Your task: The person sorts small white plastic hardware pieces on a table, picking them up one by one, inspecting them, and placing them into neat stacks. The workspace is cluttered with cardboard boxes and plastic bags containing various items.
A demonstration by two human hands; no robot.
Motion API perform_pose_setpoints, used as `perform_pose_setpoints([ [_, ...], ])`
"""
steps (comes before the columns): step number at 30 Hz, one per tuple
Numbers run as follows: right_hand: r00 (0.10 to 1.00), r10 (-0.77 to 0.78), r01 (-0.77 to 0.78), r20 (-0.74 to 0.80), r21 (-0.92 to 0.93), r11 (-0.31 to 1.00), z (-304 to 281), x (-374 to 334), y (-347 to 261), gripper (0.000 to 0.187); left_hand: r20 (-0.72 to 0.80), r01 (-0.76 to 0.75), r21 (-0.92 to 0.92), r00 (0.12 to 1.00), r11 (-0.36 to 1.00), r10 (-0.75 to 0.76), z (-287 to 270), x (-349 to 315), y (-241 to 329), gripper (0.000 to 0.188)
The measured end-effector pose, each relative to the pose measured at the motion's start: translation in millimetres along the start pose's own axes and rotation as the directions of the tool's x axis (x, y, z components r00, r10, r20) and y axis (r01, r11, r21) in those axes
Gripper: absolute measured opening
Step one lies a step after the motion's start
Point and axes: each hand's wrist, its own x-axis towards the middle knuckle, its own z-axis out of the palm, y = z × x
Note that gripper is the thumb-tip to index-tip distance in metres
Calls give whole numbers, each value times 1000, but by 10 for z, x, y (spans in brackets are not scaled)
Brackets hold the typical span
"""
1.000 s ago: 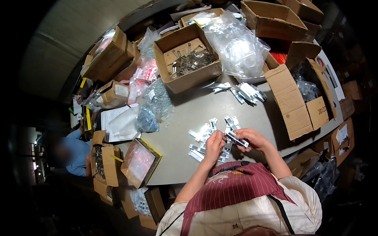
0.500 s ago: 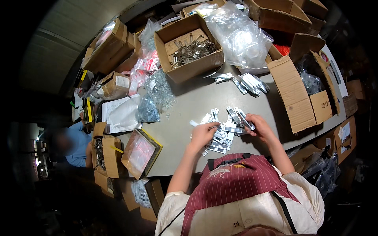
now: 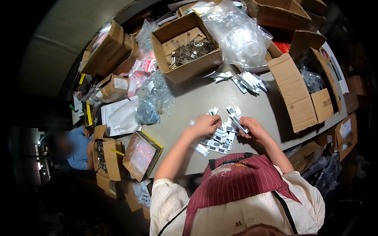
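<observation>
Packet pile [image 3: 219,138], between hands, on table [image 3: 204,98]

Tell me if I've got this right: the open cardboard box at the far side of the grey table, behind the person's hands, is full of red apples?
Not quite. In the head view, the open cardboard box at the far side of the grey table, behind the person's hands, holds a heap of small grey metal parts, not red apples.

Grey worktable [image 3: 204,98] amid cardboard boxes [image 3: 189,47], dim surroundings.
</observation>
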Motion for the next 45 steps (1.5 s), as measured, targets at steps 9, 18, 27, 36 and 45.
perform_pose_setpoints([
  [9, 999, -27, 29, -18, 115, 993, 2, -31, -31, 24, 13, 14, -1000, 999, -23, 38, 89, -339, 324, 10],
  [18, 998, -67, 67, -8, 95, 993, 279, -22, -225, 21, -191, -200, -975, 977, -96, -100, 418, -418, 334, 24],
  [27, 990, -115, 120, -79, 62, 991, 176, 26, -119, 21, -644, 90, -460, 652, 883, -401, 480, -326, -82, 25],
  [36, 991, -98, 100, -92, 11, 995, 234, -4, -132, 21, -537, 341, -16, 790, 940, -296, 61, 60, -5, 44],
  [45, 985, -149, 154, -83, 61, 986, 120, -68, -83, 21, -271, -220, -946, 940, -239, 207, -26, -227, 239, 19],
])
